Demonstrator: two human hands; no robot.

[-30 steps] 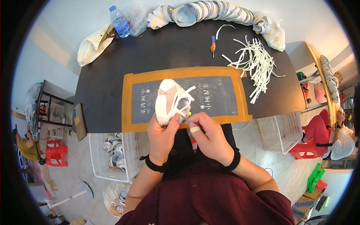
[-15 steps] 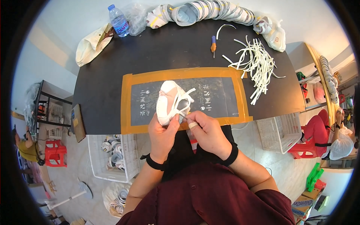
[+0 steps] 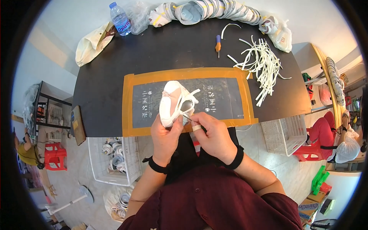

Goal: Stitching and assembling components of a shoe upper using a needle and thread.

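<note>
A small white and pale pink shoe upper stands tilted over the table's near edge, toe away from me. My left hand is closed around its near end, with the thumb on the side by the opening. A white shoelace is threaded along the opening, one end sticking up at the right. My right hand, with a beige band round one finger, pinches a thin metal rod-like tool whose tip is at the lace holes. Its handle is hidden in my fingers.
White laces lie heaped at the right, beside an orange and blue-handled tool. Stacked shoe uppers, a water bottle and a cloth cap line the back. White crates stand below the table. Orange tape frames a dark sheet.
The lace loop that stood over the shoe's opening has been drawn down close to the edge. My right hand stays beside the shoe, and my left keeps its hold.
</note>
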